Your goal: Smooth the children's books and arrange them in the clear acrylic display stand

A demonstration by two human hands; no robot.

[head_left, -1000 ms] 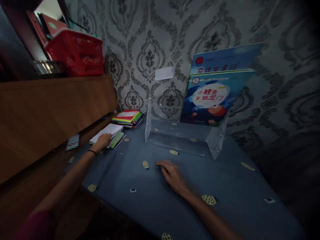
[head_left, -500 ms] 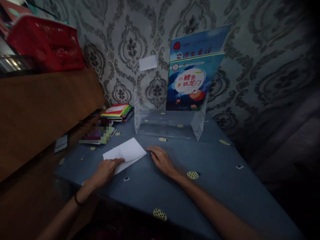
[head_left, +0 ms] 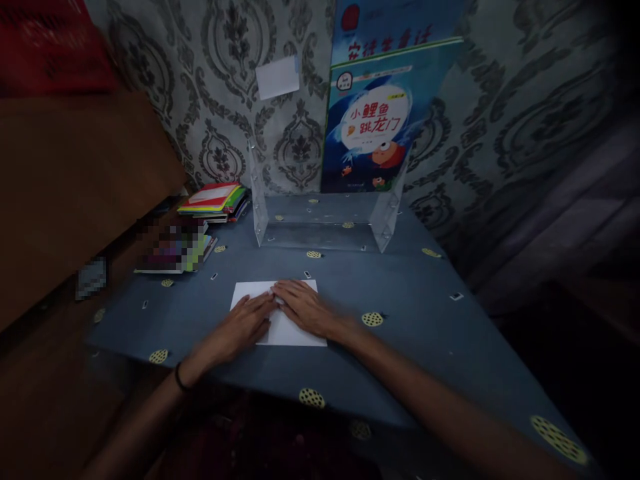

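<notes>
A white sheet of paper (head_left: 293, 335) lies on the cloth-covered table in front of me, its long edges running across my view. My left hand (head_left: 241, 327) rests on its left half with the fingers stretched toward the middle. From the other side my right hand (head_left: 304, 308) lies flat over the upper right part, fingers extended. The fingertips of both hands meet near the sheet's upper middle, where a small whitish bit shows between them. I cannot make out whether it belongs to the sheet. My hands cover much of the paper.
Behind the sheet stands a clear acrylic stand (head_left: 320, 235). Blue picture books (head_left: 373, 157) are upright at the patterned wall, near a white card (head_left: 278, 77). Stacked books (head_left: 215, 200) and a blurred-out book pile (head_left: 175, 247) lie left. A red basket (head_left: 55, 53) sits on a wooden cabinet (head_left: 75, 180).
The paper, tilted and with a lifted fold before, now lies straighter and flatter, farther right. My right hand has come from the table onto it; my left hand has moved right. The view has tipped down.
</notes>
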